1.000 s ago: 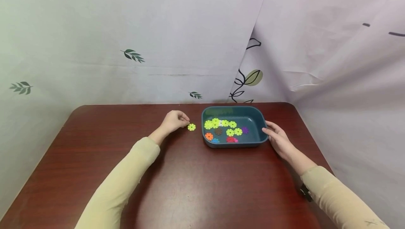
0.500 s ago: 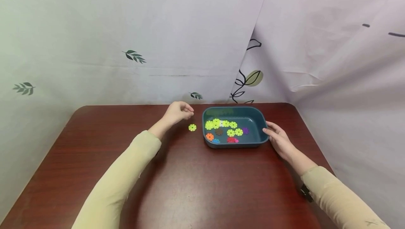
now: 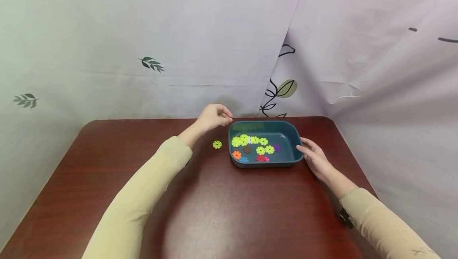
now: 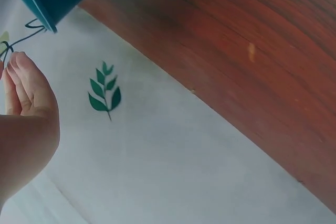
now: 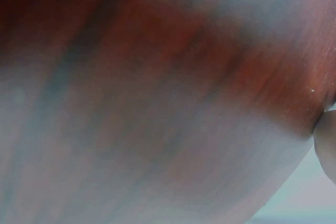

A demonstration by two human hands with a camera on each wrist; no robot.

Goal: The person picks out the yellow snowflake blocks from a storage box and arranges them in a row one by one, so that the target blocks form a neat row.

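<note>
In the head view my left hand (image 3: 214, 116) is raised near the basin's back left corner, fingertips drawn close to the thumb. I cannot tell whether it pinches anything. The left wrist view catches its bent fingers (image 4: 29, 85) against the wall. My right hand (image 3: 316, 159) grips the right end of a dark teal plastic basin (image 3: 266, 164), thumb over the rim. In the basin lie several notched flower-shaped discs, among them yellow ones, an orange disc (image 3: 236, 155), a brown disc (image 3: 247, 149) and a purple disc (image 3: 277, 148). One yellow disc (image 3: 217, 144) lies on the table, left of the basin.
The reddish-brown wooden table (image 3: 229, 203) has its back edge against a pale wall covering (image 3: 200, 44) printed with leaves. The basin stands near that edge. The right wrist view is mostly blurred table surface (image 5: 294, 77).
My left hand has risen from beside the loose yellow disc and moved right and back toward the basin's corner. That disc stays on the table. My right hand keeps its hold on the basin.
</note>
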